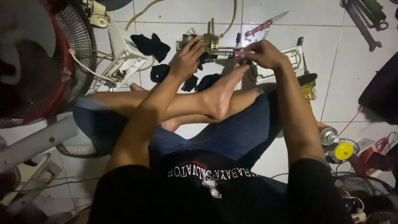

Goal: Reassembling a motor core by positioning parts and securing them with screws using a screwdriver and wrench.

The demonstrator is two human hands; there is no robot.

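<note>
Motor: I see the small fan motor (210, 42), brass-coloured with a shaft sticking out, on the white tiled floor (323, 37) just beyond my crossed legs.
Left hand: my left hand (186, 58) rests on the motor's left end, fingers curled against the housing.
Right hand: my right hand (263, 54) has its fingers pinched together on a red-handled tool (239, 53) pointed at the shaft.
Near surround: black rags (151, 45) and an opened white fan base (122, 58) lie to the left.
Far surround: a red-handled knife (265, 24) lies beyond; a spray can with a yellow cap (336, 143) at right; a fan grille (62, 62) at far left.
</note>
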